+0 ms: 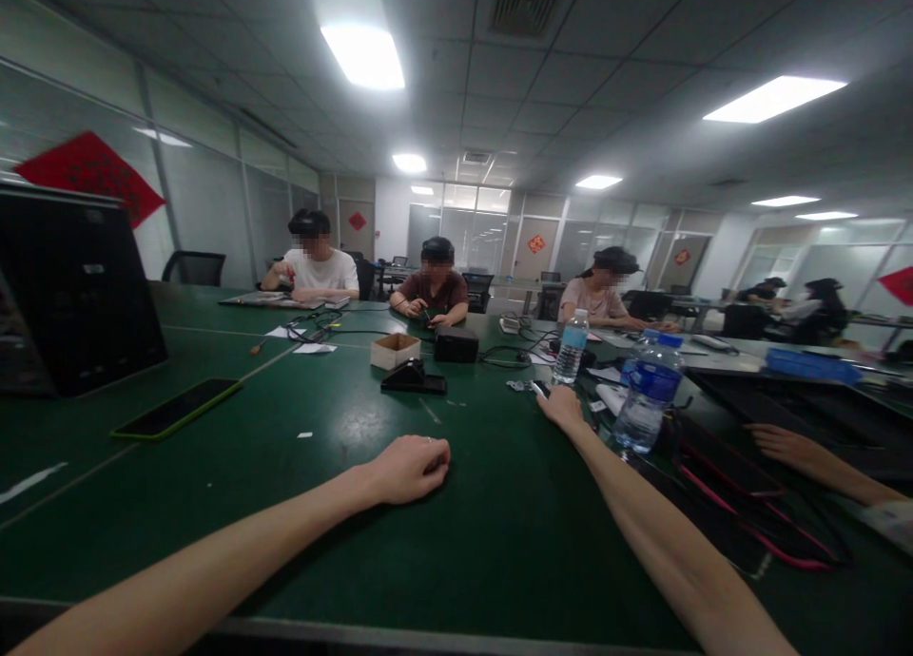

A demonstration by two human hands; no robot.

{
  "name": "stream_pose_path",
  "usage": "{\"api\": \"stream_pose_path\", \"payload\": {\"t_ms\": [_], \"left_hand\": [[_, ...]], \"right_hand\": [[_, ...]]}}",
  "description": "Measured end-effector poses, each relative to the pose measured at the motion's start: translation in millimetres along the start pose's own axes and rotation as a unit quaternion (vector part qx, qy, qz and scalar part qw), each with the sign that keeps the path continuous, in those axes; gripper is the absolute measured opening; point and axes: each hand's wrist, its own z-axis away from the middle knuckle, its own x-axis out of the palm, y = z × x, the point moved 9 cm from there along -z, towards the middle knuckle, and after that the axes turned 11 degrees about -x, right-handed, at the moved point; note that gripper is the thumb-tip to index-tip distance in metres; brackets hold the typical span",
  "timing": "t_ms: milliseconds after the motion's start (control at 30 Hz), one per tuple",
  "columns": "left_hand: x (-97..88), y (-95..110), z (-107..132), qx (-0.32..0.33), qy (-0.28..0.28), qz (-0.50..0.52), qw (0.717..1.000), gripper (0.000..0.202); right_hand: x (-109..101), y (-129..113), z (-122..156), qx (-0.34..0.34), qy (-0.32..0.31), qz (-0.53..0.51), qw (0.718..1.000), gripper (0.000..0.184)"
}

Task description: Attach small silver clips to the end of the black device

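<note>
Left hand (pixel 410 468): resting on the green surface (pixel 300 504), nearest to the camera. Fingers curled under into a loose fist, ring visible on one finger. Cannot tell whether anything is under the fingers.

Right hand (pixel 563 407): arm stretched out further ahead, palm down. Seen from behind, so I cannot tell how far the fingers are spread or whether they grip anything. A small dark piece (pixel 540 387) lies at the fingertips, touching or nearly so. More small parts lie just left of it, too small to identify.

Just right of the right hand: clear water bottle (pixel 646 395) with a blue label and cap, upright. Right of that, another person's hand (pixel 781 442) rests on dark flat items with red cables.

Well left of the left hand: phone (pixel 175 409) in a green case, lying flat. A dark monitor back (pixel 71 285) stands beyond it.

Beyond both hands: low black device (pixel 414 378), then a cardboard box (pixel 395 349) and a black box (pixel 456 344) side by side. A second bottle (pixel 572 345) stands past the right hand.

Far edge: three people seated, hands on the surface.
</note>
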Motion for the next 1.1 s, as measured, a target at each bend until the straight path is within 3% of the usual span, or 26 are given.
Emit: {"api": "stream_pose_path", "payload": {"t_ms": [333, 933, 1100], "left_hand": [[1.4, -0.3, -2.1, 0.014, 0.029, -0.027, 0.999, 0.008], [4.2, -3.3, -2.4, 0.006, 0.018, -0.02, 1.0, 0.009], [3.2, -2.4, -2.3, 0.015, 0.025, -0.029, 0.999, 0.009]], "right_hand": [[-2.7, 7.1, -3.8, 0.003, 0.017, 0.002, 1.0, 0.04], [-4.9, -1.6, -4.6, -0.026, 0.033, -0.014, 0.999, 0.045], [-7.0, 8.3, -6.7, -0.006, 0.039, -0.024, 0.999, 0.047]]}}
